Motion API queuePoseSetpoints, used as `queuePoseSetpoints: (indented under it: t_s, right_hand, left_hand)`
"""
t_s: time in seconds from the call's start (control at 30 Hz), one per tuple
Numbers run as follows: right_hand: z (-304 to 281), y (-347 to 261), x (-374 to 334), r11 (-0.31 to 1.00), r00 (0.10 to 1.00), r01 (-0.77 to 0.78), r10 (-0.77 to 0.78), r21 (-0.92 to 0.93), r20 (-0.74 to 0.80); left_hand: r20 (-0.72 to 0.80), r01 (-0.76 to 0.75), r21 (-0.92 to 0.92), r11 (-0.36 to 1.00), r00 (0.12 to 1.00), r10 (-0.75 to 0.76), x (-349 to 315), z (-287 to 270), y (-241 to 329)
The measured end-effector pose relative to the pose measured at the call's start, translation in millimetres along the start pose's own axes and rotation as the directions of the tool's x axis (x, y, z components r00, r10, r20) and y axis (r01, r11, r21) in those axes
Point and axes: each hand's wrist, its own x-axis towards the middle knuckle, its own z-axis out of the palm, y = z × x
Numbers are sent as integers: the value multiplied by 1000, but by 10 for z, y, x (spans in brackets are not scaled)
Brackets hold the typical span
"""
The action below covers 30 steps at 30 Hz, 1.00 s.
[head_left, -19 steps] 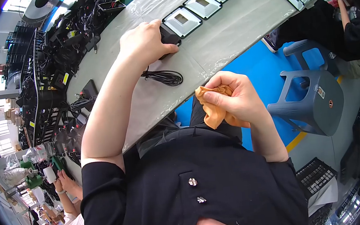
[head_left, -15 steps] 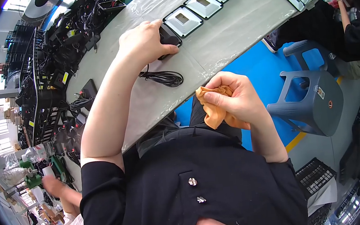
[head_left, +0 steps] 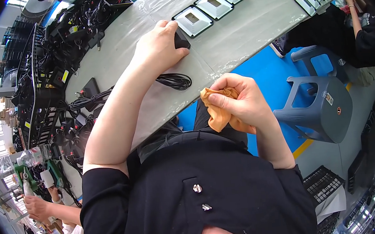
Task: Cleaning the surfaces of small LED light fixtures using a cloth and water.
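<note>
Fingers of the left hand (head_left: 158, 47) close over a small black block (head_left: 182, 40), pinning it to the table (head_left: 242, 24). The right hand (head_left: 241, 104) bunches an orange cloth (head_left: 217, 114) near the body, kept ready for wiping.

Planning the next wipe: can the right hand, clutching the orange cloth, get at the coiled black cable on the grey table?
Probably yes: the right hand with the orange cloth sits close to the coiled black cable, nothing between them.
</note>
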Motion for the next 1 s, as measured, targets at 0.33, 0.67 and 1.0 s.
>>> queuePoseSetpoints:
  t_s: [0.33,0.67,1.0]
  right_hand:
    - [112,-46,-145,976,998,25,-36,-214,-47]
    - [203,14,-185,952,999,24,-15,-306,29]
    - [182,-304,-132,964,981,78,-120,-254,-152]
  left_hand:
    - [141,-62,192,979,989,35,-47,-123,-282]
    - [54,206,115,972,975,-213,-835,-229,-1092]
    - [-237,821,74,566,566,-790,-1513,-1539,-4202]
